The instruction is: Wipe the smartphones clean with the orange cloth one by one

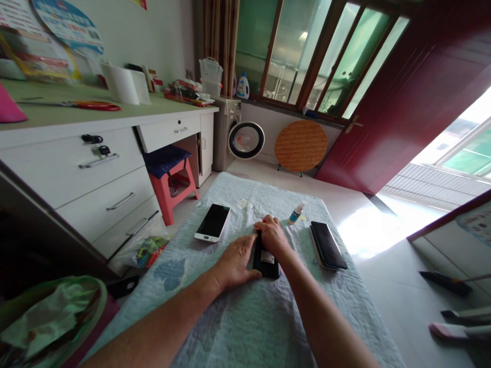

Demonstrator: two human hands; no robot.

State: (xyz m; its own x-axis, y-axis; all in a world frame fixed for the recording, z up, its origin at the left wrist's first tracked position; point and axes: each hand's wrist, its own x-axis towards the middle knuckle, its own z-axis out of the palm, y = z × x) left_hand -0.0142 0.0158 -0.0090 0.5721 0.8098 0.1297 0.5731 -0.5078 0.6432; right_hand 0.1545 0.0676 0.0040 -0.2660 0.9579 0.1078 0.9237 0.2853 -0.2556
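Observation:
A black phone point(271, 269) with a pale label lies on the cloth-covered table in front of me. My left hand point(238, 259) holds it along its left side, thumb at the near end and fingers toward the far end. Over its far part, my right hand point(271, 235) presses down with curled fingers. Whatever those fingers pinch, if anything, is hidden. To the left lies a white phone point(213, 222) with a dark screen. A small spray bottle point(295, 213) with a blue label stands beyond my right hand. Further right, a dark phone point(328, 245) rests on a lighter flat thing.
A pale blue quilted cloth point(264, 327) covers the table. Left are a white desk point(115, 184), a red stool point(171, 191) and a bin point(92, 306) with crumpled paper. Behind stand a washing machine point(226, 135) with its door ajar and a round wooden tabletop point(301, 145).

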